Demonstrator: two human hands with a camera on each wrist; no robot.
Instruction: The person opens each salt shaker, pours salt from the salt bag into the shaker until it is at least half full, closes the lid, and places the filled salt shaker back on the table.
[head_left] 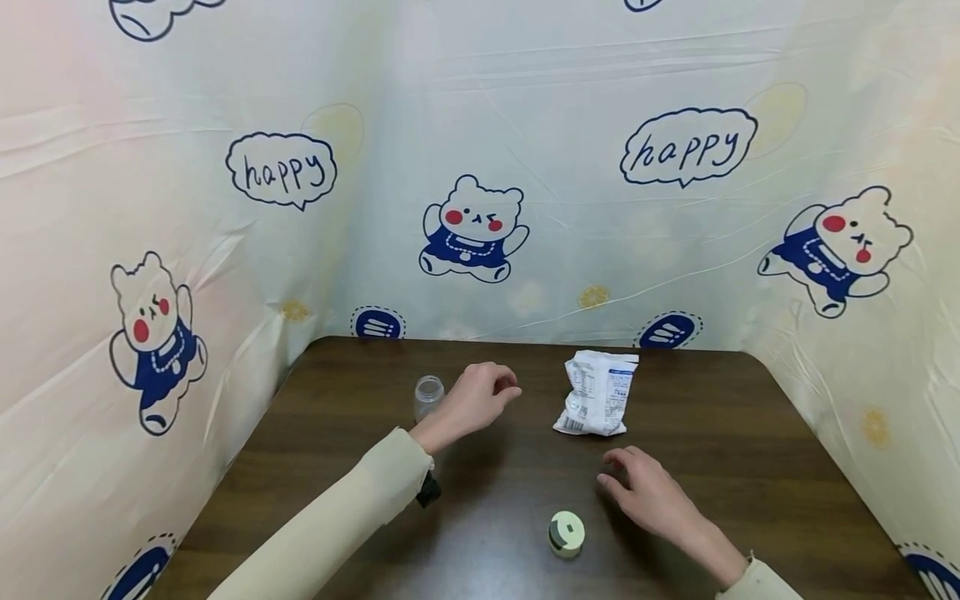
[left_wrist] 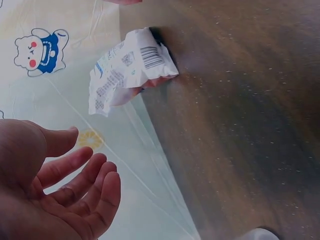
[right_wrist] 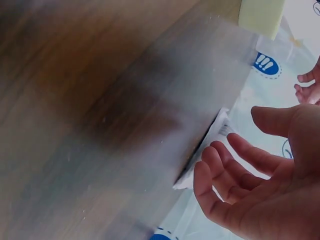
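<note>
A white printed packet (head_left: 597, 393) lies toward the back of the brown table, right of centre; the left wrist view shows the packet (left_wrist: 132, 70) with its barcode. My left hand (head_left: 475, 400) is left of it, empty, fingers loosely bent, beside a clear jar (head_left: 428, 395) that the wrist partly covers. In front of the packet, my right hand (head_left: 651, 493) hovers with relaxed, slightly curved fingers and holds nothing; the packet (right_wrist: 205, 150) shows behind those fingers in the right wrist view. A round pale-green object (head_left: 566, 534) sits near the front, left of my right hand.
The brown table (head_left: 330, 467) is bounded at the back and sides by a pale curtain (head_left: 570, 250) printed with cartoon bears. A dark band is on my left wrist. In the right wrist view, part of a pale-green object (right_wrist: 261, 17) appears at the top.
</note>
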